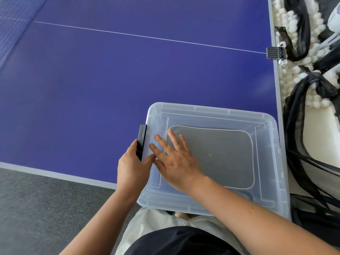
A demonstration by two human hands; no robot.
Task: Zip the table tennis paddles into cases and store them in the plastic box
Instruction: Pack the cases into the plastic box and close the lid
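The box [217, 157] sits at the near right corner of the blue table [110, 80], its near edge hanging over the table's edge above the person's lap. The clear lid [211, 111] is on top of it. Through the lid shows a grey case [220, 155] with a pale edge, lying flat inside and filling most of the box; what it holds cannot be told.

Right hand [176, 159] lies flat on the lid, fingers straight and spread, pressing down on the left half, fingertips pointing towards the left rim. It holds nothing.

Left hand [133, 166] is at the box's left side, fingers curled round a black latch [142, 140] that stands just beside the lid's left edge. The thumb reaches across towards the right hand's fingers, and the two hands are touching or nearly so.

Beyond the table's right edge, a heap of white balls [287, 24] lies among black netting [301, 137]. A small dark clamp [275, 52] sits on the table's right edge where the white line ends. Grey carpet [46, 208] lies below at left.
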